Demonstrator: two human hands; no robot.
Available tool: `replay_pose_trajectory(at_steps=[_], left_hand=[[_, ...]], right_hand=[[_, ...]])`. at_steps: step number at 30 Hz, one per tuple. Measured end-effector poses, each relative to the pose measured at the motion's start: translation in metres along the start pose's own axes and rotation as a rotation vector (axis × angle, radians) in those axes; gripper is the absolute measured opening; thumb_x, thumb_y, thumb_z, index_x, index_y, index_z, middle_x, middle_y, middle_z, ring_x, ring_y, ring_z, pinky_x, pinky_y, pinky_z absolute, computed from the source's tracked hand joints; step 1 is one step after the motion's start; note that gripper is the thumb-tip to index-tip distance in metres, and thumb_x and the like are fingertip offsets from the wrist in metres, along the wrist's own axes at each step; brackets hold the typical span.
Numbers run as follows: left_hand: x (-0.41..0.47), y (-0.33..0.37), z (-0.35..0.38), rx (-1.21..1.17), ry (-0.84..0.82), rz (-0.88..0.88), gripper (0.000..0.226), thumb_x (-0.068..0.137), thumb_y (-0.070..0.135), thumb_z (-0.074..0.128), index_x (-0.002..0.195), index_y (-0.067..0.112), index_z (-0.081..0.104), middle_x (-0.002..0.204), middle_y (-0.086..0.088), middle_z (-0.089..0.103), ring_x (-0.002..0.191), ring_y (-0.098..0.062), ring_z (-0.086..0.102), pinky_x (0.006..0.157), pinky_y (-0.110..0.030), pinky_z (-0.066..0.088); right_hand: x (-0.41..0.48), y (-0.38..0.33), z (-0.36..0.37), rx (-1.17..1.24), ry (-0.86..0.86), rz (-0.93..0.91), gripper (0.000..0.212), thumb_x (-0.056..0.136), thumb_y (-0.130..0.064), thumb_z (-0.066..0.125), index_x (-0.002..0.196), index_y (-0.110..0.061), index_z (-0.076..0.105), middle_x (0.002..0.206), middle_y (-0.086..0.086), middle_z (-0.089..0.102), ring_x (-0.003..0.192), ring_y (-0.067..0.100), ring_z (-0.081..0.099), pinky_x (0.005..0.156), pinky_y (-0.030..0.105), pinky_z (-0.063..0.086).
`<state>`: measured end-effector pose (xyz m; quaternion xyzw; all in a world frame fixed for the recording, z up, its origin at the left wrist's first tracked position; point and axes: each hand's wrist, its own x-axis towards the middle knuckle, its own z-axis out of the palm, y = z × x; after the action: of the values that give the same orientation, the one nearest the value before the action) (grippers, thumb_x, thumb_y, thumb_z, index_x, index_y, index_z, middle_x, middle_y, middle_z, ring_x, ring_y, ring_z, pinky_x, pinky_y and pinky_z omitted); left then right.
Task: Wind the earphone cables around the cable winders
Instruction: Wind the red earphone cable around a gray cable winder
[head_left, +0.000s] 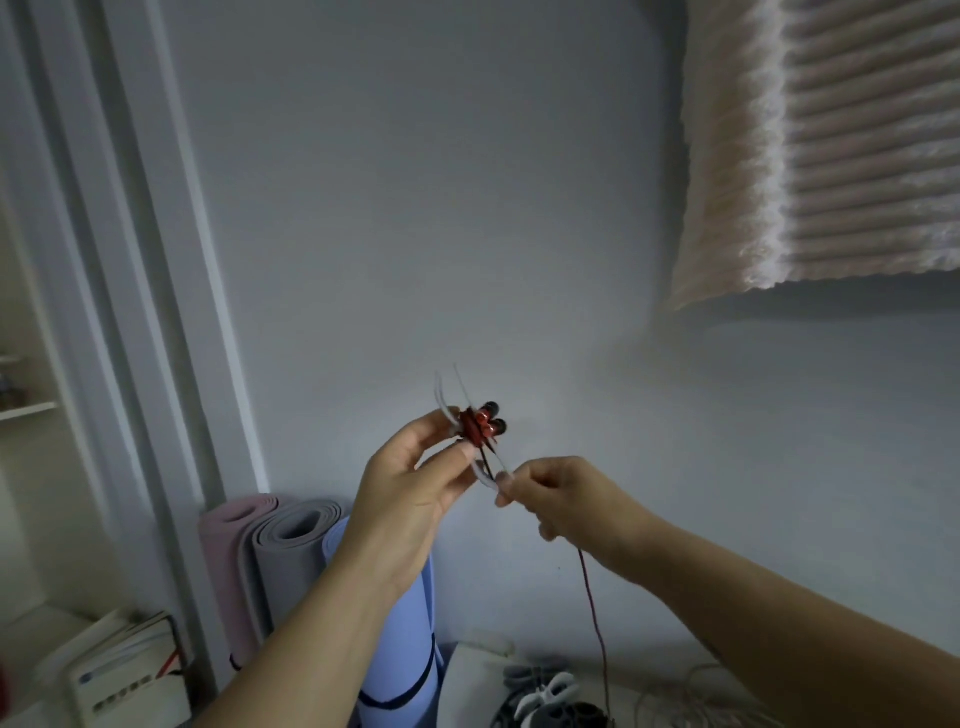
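Mid-wind on this one, I'd say. My L hand (410, 483) pinches the white cable winder (448, 409) between thumb and fingertips. It's held up in the air in front of the wall, not over any desk. Red turns of the earphone cable (591, 597) already sit round the winder's waist, and the two earbuds (491, 422) poke out on the side away from the L hand. The R hand (563, 499), just beside the L and a bit lower, has its fingers curled and grips the cable right at the winder's lower wing. From under that hand the loose red run drops straight down toward the clutter below, where spare winders (550, 688) and pale cords (691, 696) lie. Can't see the plug end.

Plenty of slack looks left, so prob. halfway at best. Next move calls for the R hand to carry the cable round the waist w/ light tension while the L holds the winder steady, so turns land between the wings & don't slip off. Slack should feed through the fingers, no tugging.
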<state>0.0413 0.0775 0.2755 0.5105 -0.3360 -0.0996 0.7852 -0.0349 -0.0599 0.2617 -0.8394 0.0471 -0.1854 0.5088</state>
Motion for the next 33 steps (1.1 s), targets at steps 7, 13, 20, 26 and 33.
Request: replay_pose_trajectory(at_steps=[7, 13, 20, 26, 33], left_hand=[[0.011, -0.015, -0.015, -0.025, 0.164, -0.127, 0.024, 0.092, -0.002, 0.056, 0.099, 0.017, 0.069, 0.089, 0.006, 0.073, 0.082, -0.005, 0.068, 0.065, -0.018, 0.052], [0.001, -0.022, -0.012, 0.174, 0.072, -0.084, 0.022, 0.088, -0.004, 0.061, 0.097, 0.015, 0.066, 0.084, 0.007, 0.074, 0.078, -0.006, 0.069, 0.065, -0.014, 0.053], [-0.012, -0.016, -0.010, 0.406, -0.185, 0.017, 0.030, 0.086, -0.003, 0.065, 0.105, 0.020, 0.066, 0.093, 0.011, 0.072, 0.087, -0.006, 0.068, 0.071, -0.015, 0.050], [-0.018, -0.003, -0.001, 0.355, -0.278, 0.074, 0.032, 0.086, -0.008, 0.062, 0.107, 0.016, 0.065, 0.101, 0.001, 0.071, 0.091, -0.014, 0.069, 0.076, -0.027, 0.056], [-0.011, 0.002, 0.009, 0.102, -0.174, 0.059, 0.033, 0.089, -0.012, 0.053, 0.115, 0.006, 0.061, 0.113, -0.011, 0.067, 0.093, -0.018, 0.070, 0.072, -0.030, 0.059]], right_hand=[[-0.005, -0.013, 0.005, -0.553, 0.022, -0.300, 0.025, 0.097, -0.027, 0.050, 0.108, -0.018, 0.070, 0.099, 0.000, 0.070, 0.073, 0.007, 0.058, 0.071, 0.018, 0.046], [-0.004, -0.045, -0.011, -0.746, 0.081, -0.555, 0.019, 0.093, -0.028, 0.055, 0.097, -0.021, 0.072, 0.079, -0.012, 0.053, 0.065, 0.004, 0.043, 0.063, 0.020, 0.036], [0.010, -0.065, -0.048, -0.547, 0.202, -0.485, 0.016, 0.081, -0.033, 0.071, 0.076, -0.018, 0.069, 0.058, -0.007, 0.050, 0.051, 0.003, 0.043, 0.051, 0.012, 0.033], [0.016, -0.049, -0.052, -0.056, 0.113, -0.223, 0.028, 0.070, -0.041, 0.072, 0.066, -0.015, 0.064, 0.053, -0.008, 0.051, 0.055, 0.007, 0.044, 0.059, 0.019, 0.038], [0.015, -0.009, -0.015, 0.159, 0.052, -0.035, 0.033, 0.093, -0.003, 0.051, 0.065, -0.010, 0.065, 0.047, -0.003, 0.045, 0.048, 0.010, 0.036, 0.052, 0.020, 0.036]])
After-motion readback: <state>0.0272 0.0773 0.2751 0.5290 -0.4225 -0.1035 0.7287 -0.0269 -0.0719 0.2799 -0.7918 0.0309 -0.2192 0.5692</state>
